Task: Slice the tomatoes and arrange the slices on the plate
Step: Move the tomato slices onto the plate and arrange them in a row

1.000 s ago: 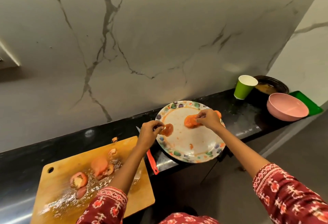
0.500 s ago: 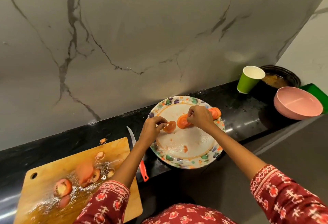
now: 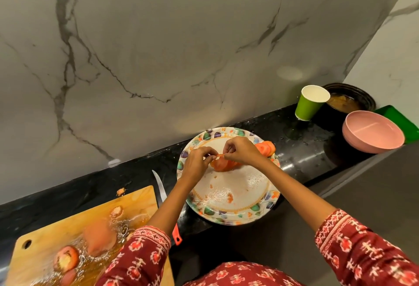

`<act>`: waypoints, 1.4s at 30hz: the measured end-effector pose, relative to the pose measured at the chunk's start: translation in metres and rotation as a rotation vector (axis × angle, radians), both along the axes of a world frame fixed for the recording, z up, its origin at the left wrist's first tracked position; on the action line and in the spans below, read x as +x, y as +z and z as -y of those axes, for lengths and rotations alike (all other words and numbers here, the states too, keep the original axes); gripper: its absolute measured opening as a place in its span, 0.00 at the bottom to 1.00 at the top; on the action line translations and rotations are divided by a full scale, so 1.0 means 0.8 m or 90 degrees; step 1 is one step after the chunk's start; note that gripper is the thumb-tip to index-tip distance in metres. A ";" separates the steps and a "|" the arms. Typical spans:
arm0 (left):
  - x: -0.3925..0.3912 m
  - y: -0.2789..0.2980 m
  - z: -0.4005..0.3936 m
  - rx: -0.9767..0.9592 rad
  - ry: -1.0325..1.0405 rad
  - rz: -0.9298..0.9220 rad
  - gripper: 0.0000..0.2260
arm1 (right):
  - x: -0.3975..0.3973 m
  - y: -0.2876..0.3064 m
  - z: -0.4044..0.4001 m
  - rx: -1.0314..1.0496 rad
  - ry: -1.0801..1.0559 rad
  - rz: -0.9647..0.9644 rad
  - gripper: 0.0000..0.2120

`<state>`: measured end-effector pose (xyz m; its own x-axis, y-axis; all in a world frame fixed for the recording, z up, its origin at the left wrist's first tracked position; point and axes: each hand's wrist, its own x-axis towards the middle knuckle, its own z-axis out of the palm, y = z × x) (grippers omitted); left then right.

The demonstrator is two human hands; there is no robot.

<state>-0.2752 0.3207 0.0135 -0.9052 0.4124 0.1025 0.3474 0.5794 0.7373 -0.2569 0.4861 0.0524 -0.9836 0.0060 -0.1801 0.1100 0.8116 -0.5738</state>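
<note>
A floral-rimmed plate (image 3: pixel 240 214) sits on the black counter. Over its far half my left hand (image 3: pixel 196 162) and my right hand (image 3: pixel 241 150) meet, both pinching the top edge of a tomato slice (image 3: pixel 221 165) that rests among overlapping slices on the plate. More slices (image 3: pixel 266 147) lie at the plate's far right rim, behind my right hand. A wet wooden cutting board (image 3: pixel 68 229) at lower left carries a tomato chunk (image 3: pixel 99 238), a cut end piece (image 3: pixel 66 258) and small scraps. A knife (image 3: pixel 161 191) with a red handle lies between board and plate, partly under my left forearm.
A green paper cup (image 3: pixel 309 104), a dark bowl (image 3: pixel 353 99), a pink bowl (image 3: pixel 371 132) and a green tray (image 3: pixel 401 121) stand at the counter's right end. A marble wall rises right behind the counter. A tomato scrap (image 3: pixel 120 191) lies beyond the board.
My hands have come together over the plate. The slice my left hand carried now sits against the others, with both hands pinching it. The view has tilted downward.
</note>
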 end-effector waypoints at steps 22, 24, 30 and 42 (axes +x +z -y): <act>0.028 -0.025 0.000 -0.126 0.053 0.025 0.27 | 0.012 -0.004 -0.016 0.002 -0.191 -0.142 0.11; 0.031 -0.023 0.008 -0.108 0.064 0.023 0.26 | 0.013 -0.006 -0.008 -0.011 -0.190 -0.145 0.11; 0.044 -0.015 0.051 -0.097 0.122 0.008 0.22 | 0.024 -0.008 0.040 -0.028 -0.164 -0.151 0.10; 0.106 -0.005 0.233 -0.066 0.287 0.001 0.15 | 0.072 -0.017 0.195 -0.040 0.085 -0.143 0.09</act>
<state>-0.1901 0.1343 0.0095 -0.9967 -0.0146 0.0799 0.0427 0.7430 0.6680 -0.1996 0.3300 0.0391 -0.9904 -0.1306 0.0463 -0.1309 0.7721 -0.6219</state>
